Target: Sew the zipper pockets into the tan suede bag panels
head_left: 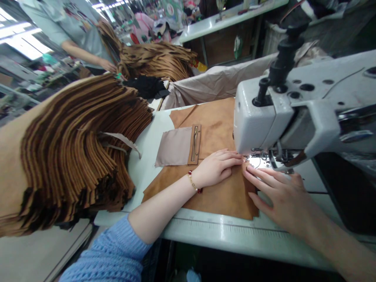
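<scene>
A tan fabric panel [217, 199] lies flat on the sewing table, its right edge at the lit needle area of a white sewing machine [258, 113]. My left hand [219, 166] rests flat on the panel, fingers stretched toward the presser foot. On the other side, my right hand [276, 192] has its fingers extended, the tips touching the panel's edge just in front of the needle. A grey pocket piece [173, 147] with a brown zipper strip [195, 144] lies on the panel left of my left hand. The needle itself is too small to make out.
A tall stack of brown fabric pieces [70, 145] bulges at the left of the table [205, 227]. Behind it, a person [79, 39] handles more brown strips [158, 58]. Beige cloth [211, 84] hangs along the far side, and black fabric [148, 85] lies beyond the stack.
</scene>
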A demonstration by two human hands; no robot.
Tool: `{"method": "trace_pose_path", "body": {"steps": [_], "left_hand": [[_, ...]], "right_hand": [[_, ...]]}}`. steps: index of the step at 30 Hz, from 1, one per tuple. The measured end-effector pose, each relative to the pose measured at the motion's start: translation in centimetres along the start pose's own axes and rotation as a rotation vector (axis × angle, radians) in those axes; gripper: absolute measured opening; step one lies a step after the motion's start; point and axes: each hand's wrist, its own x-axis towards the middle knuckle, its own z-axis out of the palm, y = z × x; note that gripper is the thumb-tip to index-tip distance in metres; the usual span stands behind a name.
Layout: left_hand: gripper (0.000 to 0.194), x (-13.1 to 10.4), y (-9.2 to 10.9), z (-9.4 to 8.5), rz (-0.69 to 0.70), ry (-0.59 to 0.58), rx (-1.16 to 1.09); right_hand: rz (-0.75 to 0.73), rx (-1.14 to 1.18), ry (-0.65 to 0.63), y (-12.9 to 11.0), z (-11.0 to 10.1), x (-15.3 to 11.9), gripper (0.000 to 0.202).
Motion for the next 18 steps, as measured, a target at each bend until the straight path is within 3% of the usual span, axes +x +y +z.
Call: {"method": "trace_pose_path", "body": {"steps": [18], "left_hand": [[0.042,-0.01,0.04,0.38,-0.008,0.018,-0.008]], "right_hand": [[-0.033,0.004,0.023,0.08,-0.23,0.36,0.045]]}}
